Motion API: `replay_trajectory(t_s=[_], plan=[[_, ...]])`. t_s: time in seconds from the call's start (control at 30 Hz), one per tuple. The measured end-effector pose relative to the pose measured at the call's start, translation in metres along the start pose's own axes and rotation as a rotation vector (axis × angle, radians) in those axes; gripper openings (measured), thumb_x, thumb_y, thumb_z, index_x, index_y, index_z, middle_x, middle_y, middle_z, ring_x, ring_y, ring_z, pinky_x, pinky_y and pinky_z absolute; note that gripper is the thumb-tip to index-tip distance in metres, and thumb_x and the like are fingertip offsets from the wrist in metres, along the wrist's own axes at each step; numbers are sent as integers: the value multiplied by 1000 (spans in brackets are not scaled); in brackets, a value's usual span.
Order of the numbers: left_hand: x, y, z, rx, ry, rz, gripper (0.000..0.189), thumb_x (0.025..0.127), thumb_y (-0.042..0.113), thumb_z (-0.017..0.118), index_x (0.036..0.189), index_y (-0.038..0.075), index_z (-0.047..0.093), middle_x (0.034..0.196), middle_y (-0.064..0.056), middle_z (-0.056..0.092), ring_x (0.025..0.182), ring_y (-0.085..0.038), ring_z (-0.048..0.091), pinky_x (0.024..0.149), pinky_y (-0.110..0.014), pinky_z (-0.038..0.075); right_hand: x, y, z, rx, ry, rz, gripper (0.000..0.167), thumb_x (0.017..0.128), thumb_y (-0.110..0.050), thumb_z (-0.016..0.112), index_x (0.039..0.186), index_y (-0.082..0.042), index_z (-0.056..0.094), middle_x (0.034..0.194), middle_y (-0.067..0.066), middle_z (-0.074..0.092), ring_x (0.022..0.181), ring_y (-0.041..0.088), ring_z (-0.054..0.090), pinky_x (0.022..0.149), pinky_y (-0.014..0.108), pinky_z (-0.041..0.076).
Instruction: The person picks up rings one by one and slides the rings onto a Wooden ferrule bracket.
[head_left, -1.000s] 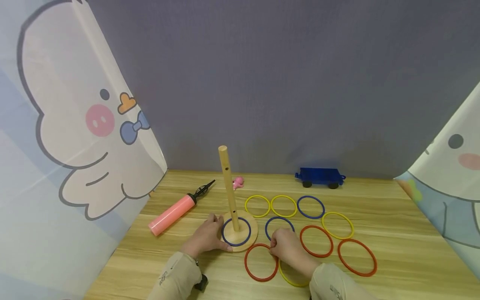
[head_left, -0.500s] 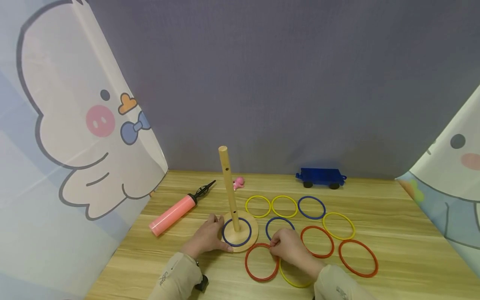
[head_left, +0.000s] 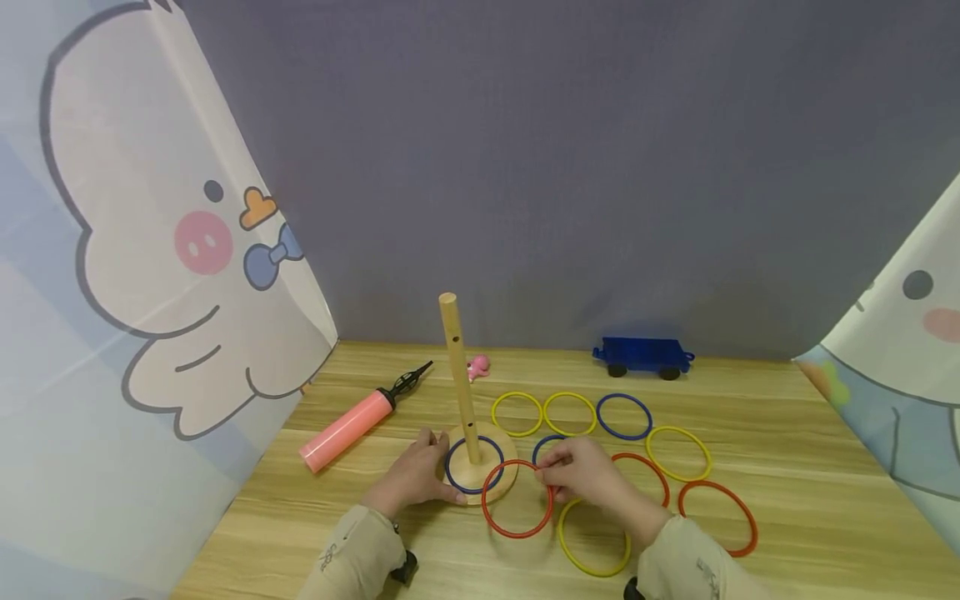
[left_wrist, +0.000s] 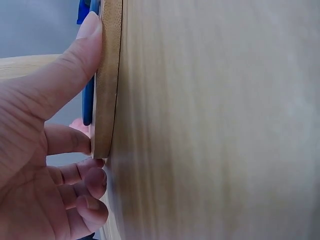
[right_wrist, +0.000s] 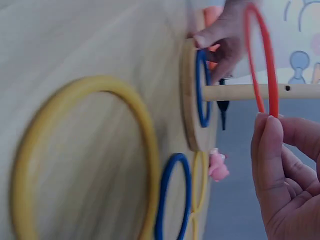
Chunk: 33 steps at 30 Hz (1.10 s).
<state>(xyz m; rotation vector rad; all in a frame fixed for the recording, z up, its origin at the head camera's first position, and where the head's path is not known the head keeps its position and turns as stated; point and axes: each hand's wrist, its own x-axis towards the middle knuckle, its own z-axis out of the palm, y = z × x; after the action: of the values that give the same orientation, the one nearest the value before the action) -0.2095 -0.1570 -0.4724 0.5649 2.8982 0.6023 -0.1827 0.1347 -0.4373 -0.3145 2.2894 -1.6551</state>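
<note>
A wooden ring-toss stand (head_left: 461, 375) stands upright at the table's middle, a blue ring (head_left: 474, 492) lying on its round base round the post. My left hand (head_left: 409, 477) holds the base at its left edge; in the left wrist view the thumb lies over the rim (left_wrist: 108, 95) and the index finger touches its side. Between thumb and fingers, my right hand (head_left: 585, 475) pinches a red ring (head_left: 517, 536). That ring is raised off the table, in front and to the right of the post. In the right wrist view it stands tilted up from the fingertips.
Several loose rings lie to the right, among them a yellow ring (head_left: 596, 575) and another red ring (head_left: 742, 551). A pink hand pump (head_left: 348, 431) lies left of the stand. Farther back are a small pink toy (head_left: 478, 365) and a blue toy wagon (head_left: 642, 355).
My right hand has lifted the red ring off the table, moving it slightly up and away from me. The left hand keeps its place on the base.
</note>
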Motion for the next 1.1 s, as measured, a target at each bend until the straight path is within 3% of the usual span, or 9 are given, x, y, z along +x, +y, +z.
replay_trajectory(t_s=[0.3,0.6,1.1], plan=[[0,-1,0,-12,-9,-8,111,63,51,88,145,-7,40,107,-11,44,93,-23,46,85,-44,45,4,-26,-3,144,14,4,19,89,-7,70,102,7,70,83,10,70,65,17,65,66,41,56],[1,-5,6,-4,10,-1,114,60,55,88,144,-8,41,110,-13,44,96,-25,48,87,-46,45,5,-56,-2,183,75,-3,26,89,-12,72,107,6,70,86,8,70,67,17,64,67,36,56],[1,-2,4,0,13,-6,111,60,54,88,144,-3,44,103,-9,42,89,-20,46,80,-41,44,2,-121,-13,208,122,-121,23,89,-7,71,106,7,71,81,9,70,65,17,65,66,34,56]])
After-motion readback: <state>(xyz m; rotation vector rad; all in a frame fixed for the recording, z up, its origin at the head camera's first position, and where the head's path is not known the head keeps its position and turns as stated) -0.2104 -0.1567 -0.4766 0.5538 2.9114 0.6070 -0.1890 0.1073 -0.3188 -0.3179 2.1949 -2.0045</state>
